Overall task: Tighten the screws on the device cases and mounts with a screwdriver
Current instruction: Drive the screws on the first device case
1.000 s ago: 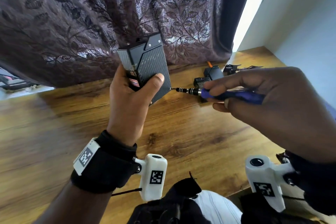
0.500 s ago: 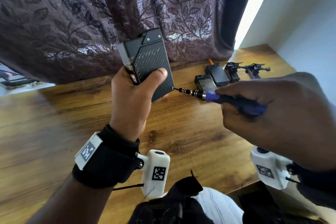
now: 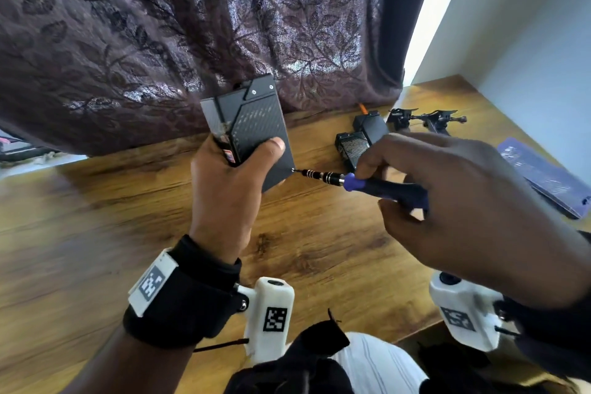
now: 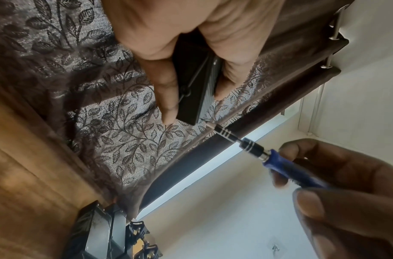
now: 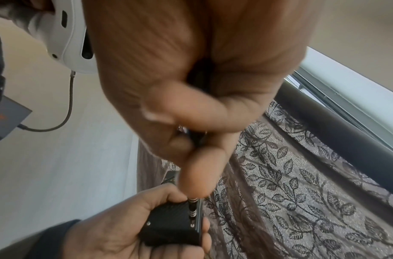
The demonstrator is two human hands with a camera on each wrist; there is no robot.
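Note:
My left hand (image 3: 235, 176) grips a black carbon-weave device case (image 3: 259, 128) upright above the wooden table (image 3: 96, 233), thumb across its front face. My right hand (image 3: 447, 201) pinches a screwdriver (image 3: 361, 182) with a blue handle and a ringed black shaft. Its tip touches the case's lower right corner. In the left wrist view the case (image 4: 195, 87) sits between my fingers and the screwdriver (image 4: 257, 152) comes in from the right. In the right wrist view the shaft (image 5: 192, 212) meets the case (image 5: 169, 226) at a screw near its edge.
Two more black cases (image 3: 361, 141) lie on the table behind the screwdriver, with black mounts (image 3: 425, 120) further right. A purple flat box (image 3: 543, 176) lies at the right edge. A patterned curtain (image 3: 192, 25) hangs along the back of the table.
The left hand has tilted the case a little more upright. The right hand has rolled over the screwdriver handle, the tip staying at the case's lower right corner.

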